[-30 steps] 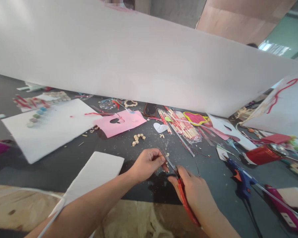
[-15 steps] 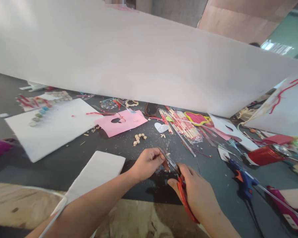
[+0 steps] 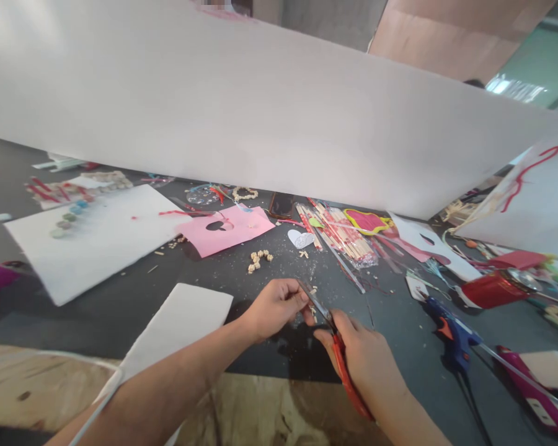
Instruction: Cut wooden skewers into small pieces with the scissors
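Hardly anything moves since half a second ago: the view shifts slightly, so the background sits a little further left in it, while both hands and the scissors keep nearly the same pose.

One pair of red-handled scissors (image 3: 338,353) is held over the dark table (image 3: 242,285); the right hand (image 3: 369,359) grips its handles, blades pointing at the left hand (image 3: 276,310). The left hand's thumb and fingers are drawn close together at the blade tips; I cannot tell what, if anything, they pinch.

Beyond the hands lie one white heart cutout (image 3: 300,240), one phone (image 3: 281,205), one pink sheet (image 3: 248,226) with a hole, and a cluster of cream bead-like pieces (image 3: 260,254), too small to count surely. Two white boards (image 3: 102,248) are on the left. On the right are one blue glue gun (image 3: 458,341) and one red can (image 3: 490,289).
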`<state>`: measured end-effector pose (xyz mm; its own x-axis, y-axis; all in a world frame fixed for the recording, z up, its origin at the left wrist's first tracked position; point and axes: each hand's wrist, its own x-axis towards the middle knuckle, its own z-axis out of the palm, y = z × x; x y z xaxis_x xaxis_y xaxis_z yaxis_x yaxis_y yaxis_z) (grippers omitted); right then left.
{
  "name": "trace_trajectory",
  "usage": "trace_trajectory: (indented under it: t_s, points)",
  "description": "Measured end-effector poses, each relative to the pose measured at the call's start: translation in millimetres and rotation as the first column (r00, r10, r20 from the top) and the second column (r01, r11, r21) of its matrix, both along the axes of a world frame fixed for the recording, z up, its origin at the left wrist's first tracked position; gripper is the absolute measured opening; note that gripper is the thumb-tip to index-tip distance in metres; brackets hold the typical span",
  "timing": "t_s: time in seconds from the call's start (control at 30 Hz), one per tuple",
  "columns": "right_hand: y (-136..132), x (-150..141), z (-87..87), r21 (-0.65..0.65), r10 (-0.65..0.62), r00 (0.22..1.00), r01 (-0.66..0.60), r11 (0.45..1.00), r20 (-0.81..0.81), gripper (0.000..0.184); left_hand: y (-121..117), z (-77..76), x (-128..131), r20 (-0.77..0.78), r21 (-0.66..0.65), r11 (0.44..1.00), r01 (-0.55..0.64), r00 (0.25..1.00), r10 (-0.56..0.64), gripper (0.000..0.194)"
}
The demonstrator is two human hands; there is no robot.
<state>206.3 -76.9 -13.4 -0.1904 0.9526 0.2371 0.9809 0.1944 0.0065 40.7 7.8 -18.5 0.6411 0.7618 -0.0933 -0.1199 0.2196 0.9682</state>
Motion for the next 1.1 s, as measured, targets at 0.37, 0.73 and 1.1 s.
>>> trace_trajectory:
  t_s: [0.37,0.73,1.1]
  points:
    - [1.5,-7.0,8.7,-0.212,-0.088,0.99,0.063,0.975,-0.109,0.018,-0.2,-0.1,1.6,-0.057,0.127,0.986,-0.105,0.992,0.113,0.021]
    - [-1.3,-11.9,22.5,-0.292,-0.142,0.976,0.09,0.952,-0.165,0.018,-0.4,-1.7,-1.1,-0.071,0.218,0.971,-0.1,0.99,0.118,0.026]
    - [-5.0,-3.4,3.3,-0.049,-0.039,0.999,0.038,0.998,-0.001,0.033,1.5,-1.8,-1.8,0.018,0.091,0.996,0.018,1.0,-0.02,0.029]
